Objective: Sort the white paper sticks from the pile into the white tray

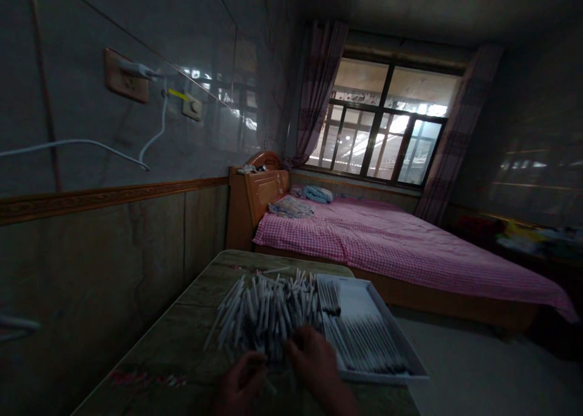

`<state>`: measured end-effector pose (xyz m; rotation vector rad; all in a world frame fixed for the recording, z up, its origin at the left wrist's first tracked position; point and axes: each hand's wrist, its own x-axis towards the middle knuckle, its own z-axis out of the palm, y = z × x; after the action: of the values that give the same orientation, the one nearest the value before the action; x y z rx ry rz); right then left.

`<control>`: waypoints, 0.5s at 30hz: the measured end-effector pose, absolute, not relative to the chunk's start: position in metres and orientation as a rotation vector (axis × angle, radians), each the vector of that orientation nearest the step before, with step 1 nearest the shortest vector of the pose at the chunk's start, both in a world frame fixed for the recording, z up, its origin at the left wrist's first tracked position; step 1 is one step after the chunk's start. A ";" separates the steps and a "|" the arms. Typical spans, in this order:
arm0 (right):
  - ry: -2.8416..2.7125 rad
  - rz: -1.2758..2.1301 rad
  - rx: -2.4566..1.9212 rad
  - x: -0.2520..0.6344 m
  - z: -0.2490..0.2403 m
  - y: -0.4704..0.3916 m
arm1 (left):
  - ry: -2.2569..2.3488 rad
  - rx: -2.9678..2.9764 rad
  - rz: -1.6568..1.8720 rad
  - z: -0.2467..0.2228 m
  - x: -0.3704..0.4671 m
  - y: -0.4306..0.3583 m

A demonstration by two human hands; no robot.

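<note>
A heap of thin white sticks, several with dark ends, lies on the table in front of me. At its near edge, my left hand has its fingers curled together; what they hold, if anything, is too dark to make out. My right hand reaches to the near right side of the heap with its fingertips pinched; whatever is between them is hidden. Just right of it stands a shallow white tray. Similar sticks lie in a row along its near part, with a smaller bunch at its far left.
The marbled table runs beside the tiled wall on my left. Beyond it is a bed with a pink checked cover and a wooden headboard. A white cable hangs from a wall socket.
</note>
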<state>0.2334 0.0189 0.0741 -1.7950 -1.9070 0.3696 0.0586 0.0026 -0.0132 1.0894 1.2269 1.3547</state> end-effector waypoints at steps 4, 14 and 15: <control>-1.817 0.539 -1.699 0.197 0.064 -0.002 | 1.079 0.957 1.293 -0.012 0.066 0.000; -2.049 -0.056 -1.784 0.247 0.039 0.004 | 1.289 0.994 1.371 -0.013 0.047 0.011; -2.069 -0.106 -1.812 0.253 0.037 0.005 | 1.302 0.985 1.382 -0.013 0.046 0.012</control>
<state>0.2527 0.0047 0.0371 -1.8120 -2.0693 -0.1063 0.0461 0.0119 -0.0130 0.9847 1.3023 1.3825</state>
